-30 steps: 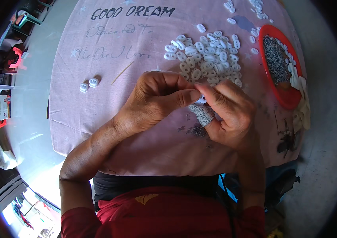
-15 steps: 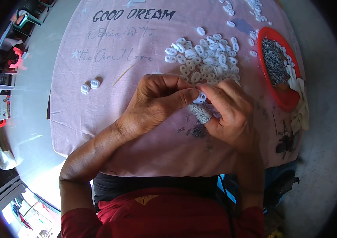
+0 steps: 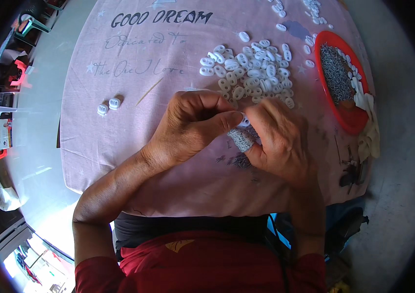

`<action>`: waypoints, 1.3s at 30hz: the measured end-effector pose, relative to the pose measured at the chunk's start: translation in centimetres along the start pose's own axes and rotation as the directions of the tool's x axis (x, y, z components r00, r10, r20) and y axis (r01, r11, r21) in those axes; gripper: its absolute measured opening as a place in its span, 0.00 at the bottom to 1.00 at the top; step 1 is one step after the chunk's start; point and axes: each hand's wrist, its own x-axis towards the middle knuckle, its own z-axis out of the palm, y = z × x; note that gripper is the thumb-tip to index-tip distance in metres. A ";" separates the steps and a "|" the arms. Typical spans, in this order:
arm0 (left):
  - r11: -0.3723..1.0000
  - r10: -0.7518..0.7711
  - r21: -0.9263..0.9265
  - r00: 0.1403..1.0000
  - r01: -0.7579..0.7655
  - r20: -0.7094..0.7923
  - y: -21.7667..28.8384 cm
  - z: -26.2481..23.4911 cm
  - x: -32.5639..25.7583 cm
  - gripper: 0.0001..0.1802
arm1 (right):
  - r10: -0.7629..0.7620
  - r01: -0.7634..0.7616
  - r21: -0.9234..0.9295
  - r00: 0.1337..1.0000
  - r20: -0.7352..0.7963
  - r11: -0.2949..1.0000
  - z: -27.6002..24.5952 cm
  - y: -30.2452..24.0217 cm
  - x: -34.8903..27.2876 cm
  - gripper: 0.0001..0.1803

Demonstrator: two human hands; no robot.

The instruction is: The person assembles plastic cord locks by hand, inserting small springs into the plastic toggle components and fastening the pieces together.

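My left hand (image 3: 195, 122) and my right hand (image 3: 278, 139) meet over a pink printed cloth (image 3: 134, 127). Between their fingertips they pinch one small white oval plastic piece (image 3: 244, 120). A grey fabric wrap (image 3: 241, 139) covers my right thumb just below that piece. Directly beyond my hands lies a pile of several like white oval pieces (image 3: 251, 73). Two more white pieces (image 3: 109, 105) sit apart to the left of my left hand.
A red dish (image 3: 346, 122) with thin grey metal bits stands at the right, white gloves or rags (image 3: 368, 132) draped at its near side. More white pieces (image 3: 310, 10) lie scattered at the far right. A thin stick (image 3: 149, 92) lies on the cloth.
Both hands have stayed together over the same spot; the fingers have shifted slightly around the small white piece.
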 end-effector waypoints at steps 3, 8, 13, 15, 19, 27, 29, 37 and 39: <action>0.999 0.030 0.026 0.999 -0.029 -0.014 -0.4 -0.3 0.0 0.04 | -0.030 0.029 0.024 1.000 0.010 0.999 0.7 0.1 0.0 0.14; 0.994 0.104 0.039 0.994 -0.103 -0.017 -0.7 0.0 0.0 0.06 | -0.031 0.031 0.025 0.999 0.039 0.999 0.7 0.1 -0.4 0.13; 0.994 0.099 0.045 0.995 -0.099 -0.014 -0.8 0.1 0.0 0.05 | -0.048 0.047 0.021 0.998 0.044 0.999 0.4 -0.1 -0.3 0.13; 0.995 0.091 0.035 0.995 -0.090 -0.027 -0.7 0.3 -0.2 0.05 | -0.049 0.049 0.006 0.998 0.042 0.999 0.6 -0.1 -0.3 0.13; 0.995 0.097 0.030 0.994 -0.096 -0.048 -0.8 0.5 -0.3 0.05 | -0.043 0.043 0.006 0.998 0.051 0.999 0.7 -0.1 -0.5 0.12; 0.990 0.136 0.027 0.990 -0.135 -0.048 -1.1 0.7 -0.3 0.05 | -0.045 0.047 -0.026 0.995 0.090 0.999 0.9 -0.2 -0.7 0.10; 0.992 0.129 0.023 0.990 -0.128 -0.049 -1.0 0.7 -0.3 0.04 | -0.049 0.050 -0.016 0.996 0.073 0.999 0.9 0.0 -0.7 0.11; 0.962 -0.174 -0.226 0.981 0.151 -0.089 1.1 -0.1 -0.4 0.05 | 0.053 -0.043 0.107 0.994 -0.097 0.993 -0.2 0.1 -0.4 0.31; 0.967 -0.148 -0.219 0.986 0.128 -0.077 0.8 -0.2 -0.4 0.06 | 0.036 -0.024 0.120 0.995 -0.098 0.992 -0.6 0.3 -0.3 0.31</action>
